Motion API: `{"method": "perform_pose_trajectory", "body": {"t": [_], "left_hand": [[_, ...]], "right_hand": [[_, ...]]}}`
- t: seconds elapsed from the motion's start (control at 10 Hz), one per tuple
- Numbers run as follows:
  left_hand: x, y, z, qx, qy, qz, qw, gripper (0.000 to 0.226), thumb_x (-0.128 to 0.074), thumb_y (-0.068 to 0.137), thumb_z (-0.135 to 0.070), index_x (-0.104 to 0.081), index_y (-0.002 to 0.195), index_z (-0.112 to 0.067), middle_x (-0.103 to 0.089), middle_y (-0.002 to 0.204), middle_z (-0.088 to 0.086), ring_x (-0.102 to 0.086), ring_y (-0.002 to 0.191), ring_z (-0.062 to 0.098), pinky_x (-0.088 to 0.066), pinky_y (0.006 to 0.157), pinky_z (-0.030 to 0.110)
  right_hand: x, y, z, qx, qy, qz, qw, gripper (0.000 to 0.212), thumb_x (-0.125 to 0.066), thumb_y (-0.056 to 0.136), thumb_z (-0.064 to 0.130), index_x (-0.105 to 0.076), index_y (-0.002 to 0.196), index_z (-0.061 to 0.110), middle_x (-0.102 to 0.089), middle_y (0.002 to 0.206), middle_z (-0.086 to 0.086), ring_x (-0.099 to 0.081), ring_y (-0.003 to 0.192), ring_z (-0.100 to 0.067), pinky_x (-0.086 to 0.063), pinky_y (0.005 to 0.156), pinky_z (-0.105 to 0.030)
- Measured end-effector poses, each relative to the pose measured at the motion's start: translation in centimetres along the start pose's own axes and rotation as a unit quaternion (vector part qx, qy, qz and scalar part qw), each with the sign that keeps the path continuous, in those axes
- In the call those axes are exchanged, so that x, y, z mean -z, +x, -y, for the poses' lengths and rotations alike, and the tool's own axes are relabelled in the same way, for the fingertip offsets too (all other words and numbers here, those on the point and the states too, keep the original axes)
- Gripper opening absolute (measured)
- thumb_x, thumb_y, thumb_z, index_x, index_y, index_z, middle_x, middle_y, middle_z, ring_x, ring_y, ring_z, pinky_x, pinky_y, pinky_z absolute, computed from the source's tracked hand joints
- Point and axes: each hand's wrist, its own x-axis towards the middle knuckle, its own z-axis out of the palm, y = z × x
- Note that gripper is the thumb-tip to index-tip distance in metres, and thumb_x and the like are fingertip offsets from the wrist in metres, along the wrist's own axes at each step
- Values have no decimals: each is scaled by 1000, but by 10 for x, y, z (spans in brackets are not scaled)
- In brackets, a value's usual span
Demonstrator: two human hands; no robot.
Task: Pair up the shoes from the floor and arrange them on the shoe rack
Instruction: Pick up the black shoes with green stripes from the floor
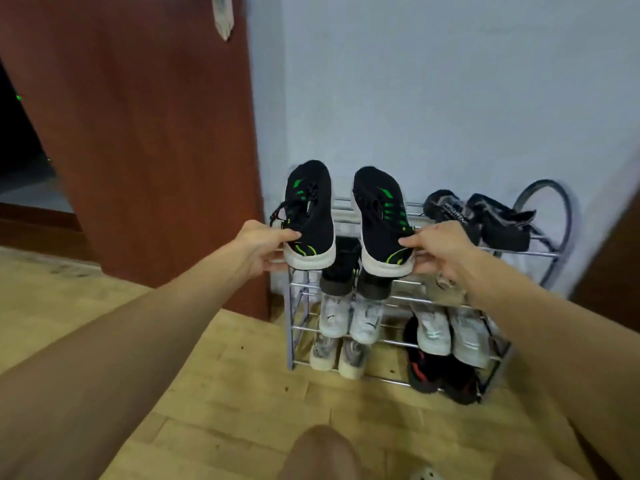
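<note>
The left hand [266, 245] pinches the heel of one black-and-green sneaker [309, 216] and the right hand [440, 249] the heel of its mate [381, 221], toes toward the wall, apparently to seat the pair side by side. Both arms reach forward, nearly straight, toward the top tier of the metal shoe rack [398, 299] at centre frame, left of the dark slippers [485, 220].
</note>
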Motion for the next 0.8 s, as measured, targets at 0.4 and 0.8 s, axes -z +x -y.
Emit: {"method": "perform_pose_trajectory", "body": {"t": [0.4, 0.8], "left_hand": [[-119, 127, -20, 31, 40, 57, 997, 19, -65, 87, -6, -55, 103, -3, -56, 75, 8, -58, 62, 20, -55, 55, 34], [-105, 69, -19, -17, 59, 31, 998, 46, -60, 93, -21, -47, 131, 0, -49, 113, 7, -52, 105, 29, -46, 89, 38]], "right_hand": [[30, 115, -5, -56, 9, -45, 997, 10, -69, 85, 6, -60, 88, 3, -66, 83, -14, -66, 66, -27, -58, 61, -41], [24, 59, -6, -61, -70, 31, 995, 38, -54, 96, 17, -52, 133, 9, -52, 126, -12, -58, 107, -32, -57, 82, -44]]}}
